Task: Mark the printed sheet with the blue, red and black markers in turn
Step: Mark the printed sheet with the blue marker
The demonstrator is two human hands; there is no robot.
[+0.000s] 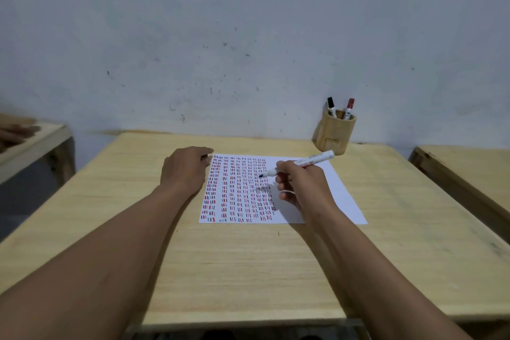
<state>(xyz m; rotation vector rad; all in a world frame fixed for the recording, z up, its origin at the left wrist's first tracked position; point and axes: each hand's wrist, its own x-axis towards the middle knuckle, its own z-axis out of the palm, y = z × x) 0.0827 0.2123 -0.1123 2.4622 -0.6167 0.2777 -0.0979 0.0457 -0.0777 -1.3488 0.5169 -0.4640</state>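
Note:
A white printed sheet point(339, 188) lies flat on the wooden table point(248, 262), covered on its left and middle with columns of short red, blue and black dashes. My right hand point(300, 185) grips an uncapped white marker point(317, 159) with a dark tip, held just above the sheet's upper middle. My left hand point(185, 171) rests curled at the sheet's top left corner; something small and dark shows between its fingers, and I cannot tell what. A black-capped marker point(331, 106) and a red-capped marker point(349, 107) stand in a wooden cup point(332, 135).
The cup stands at the table's far right corner against a scuffed pale wall point(248, 36). Another wooden table point(469, 171) is at the right, and a low wooden bench point(30, 143) at the left.

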